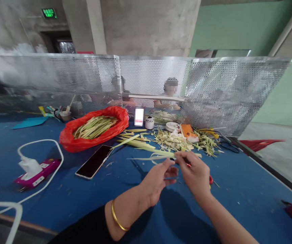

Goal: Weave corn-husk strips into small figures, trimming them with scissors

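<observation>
Long pale green plant strips [158, 155] stretch leftward from my fingertips above the blue table. My right hand [196, 173] pinches them at their right end between thumb and fingers. Close beside it, my left hand [156, 181], with a gold bangle on the wrist, has its thumb and forefinger together at the same strips, the other fingers loosely curled. Red handles [211, 179], perhaps of scissors, show partly behind my right hand. More pale stalks [138, 144] lie just past the strips, and a heap of trimmed scraps [172, 140] sits beyond my hands.
A red plastic bag [69, 144] holds green stalks. A dark-screened phone [95, 162], a lit phone [139, 117], a white jar [149, 122] and a tape roll [173, 126] are about. At left lies a purple power strip [37, 174] with a white cable. A perforated metal screen [146, 74] stands behind; people sit beyond.
</observation>
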`<act>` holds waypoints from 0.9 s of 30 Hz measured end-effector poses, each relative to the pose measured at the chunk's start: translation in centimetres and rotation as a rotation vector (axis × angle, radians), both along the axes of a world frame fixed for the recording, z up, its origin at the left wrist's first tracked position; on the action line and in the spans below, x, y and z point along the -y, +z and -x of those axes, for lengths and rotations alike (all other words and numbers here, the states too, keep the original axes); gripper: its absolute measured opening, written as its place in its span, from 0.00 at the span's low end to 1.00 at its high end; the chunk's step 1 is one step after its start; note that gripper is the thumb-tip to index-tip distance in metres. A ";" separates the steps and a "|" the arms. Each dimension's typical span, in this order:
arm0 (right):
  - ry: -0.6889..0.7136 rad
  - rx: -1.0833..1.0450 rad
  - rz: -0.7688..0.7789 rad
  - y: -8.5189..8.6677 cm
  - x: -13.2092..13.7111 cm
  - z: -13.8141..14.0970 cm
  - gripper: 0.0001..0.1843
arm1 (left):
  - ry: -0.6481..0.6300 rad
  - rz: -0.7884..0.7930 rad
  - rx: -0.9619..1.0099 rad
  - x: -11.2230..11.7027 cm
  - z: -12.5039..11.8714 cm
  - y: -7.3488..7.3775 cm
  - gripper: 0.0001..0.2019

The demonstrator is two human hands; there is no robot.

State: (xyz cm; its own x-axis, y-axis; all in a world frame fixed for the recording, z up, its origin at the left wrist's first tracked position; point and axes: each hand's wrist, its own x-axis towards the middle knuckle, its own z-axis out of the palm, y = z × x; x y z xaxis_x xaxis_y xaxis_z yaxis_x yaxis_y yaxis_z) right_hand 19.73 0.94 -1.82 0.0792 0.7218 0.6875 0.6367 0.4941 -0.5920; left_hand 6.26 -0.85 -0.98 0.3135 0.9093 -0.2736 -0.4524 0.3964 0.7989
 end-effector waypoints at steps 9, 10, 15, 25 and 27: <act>0.163 0.364 -0.203 -2.3 1.4 2.7 0.10 | 0.354 0.204 0.394 -2.7 1.9 0.0 0.14; 0.174 0.384 -0.223 -2.4 1.5 2.7 0.10 | 0.367 0.204 0.409 -2.9 2.1 0.1 0.14; 0.215 0.438 -0.253 -2.6 2.2 2.5 0.10 | 0.428 0.186 0.453 -3.9 3.1 0.5 0.13; 0.266 0.414 -0.272 -2.0 3.1 3.2 0.10 | 0.471 0.134 0.458 -5.3 5.2 1.5 0.13; 0.278 0.411 -0.282 -2.1 3.2 3.4 0.10 | 0.446 0.113 0.456 -5.3 5.3 1.6 0.13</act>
State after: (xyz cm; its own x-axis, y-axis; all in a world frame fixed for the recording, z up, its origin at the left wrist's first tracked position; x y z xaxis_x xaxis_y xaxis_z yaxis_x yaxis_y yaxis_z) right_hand 16.29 -2.28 -3.87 -0.4023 0.4615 0.7907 0.6108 0.7786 -0.1438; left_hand 0.92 4.42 0.62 0.0194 0.9524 -0.3044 -0.8773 0.1622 0.4516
